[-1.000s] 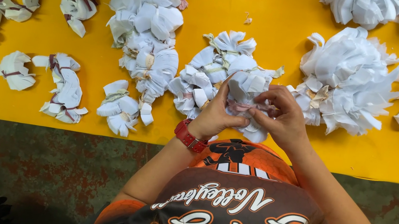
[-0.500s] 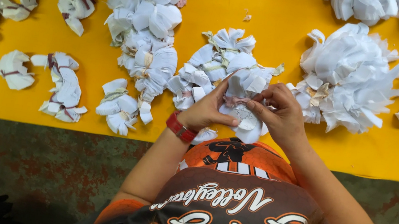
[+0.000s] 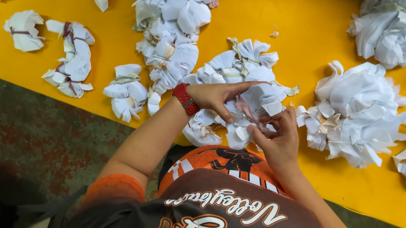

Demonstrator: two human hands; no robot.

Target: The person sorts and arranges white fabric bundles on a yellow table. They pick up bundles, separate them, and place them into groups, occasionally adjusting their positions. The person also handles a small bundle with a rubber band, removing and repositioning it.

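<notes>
From my head camera, looking straight down: my left hand (image 3: 215, 97), a red watch strap (image 3: 185, 99) on its wrist, lies across a white cloth bundle (image 3: 242, 90) at the near edge of the yellow table (image 3: 263, 14), index finger stretched out flat over the folds and the other fingers curled against the cloth. My right hand (image 3: 275, 140) meets it from the other side, fingertips pinched shut on a pale pinkish strip (image 3: 243, 108) at the bundle's near side. The bundle sits roughly mid-table, directly in front of my orange and dark jersey (image 3: 230, 212). Just to its right lies a larger white bundle (image 3: 359, 115); to its left, a long heap of folded white pieces (image 3: 170, 31) and smaller tied bunches (image 3: 74, 58). More white bundles (image 3: 393, 27) crowd the far right corner.
</notes>
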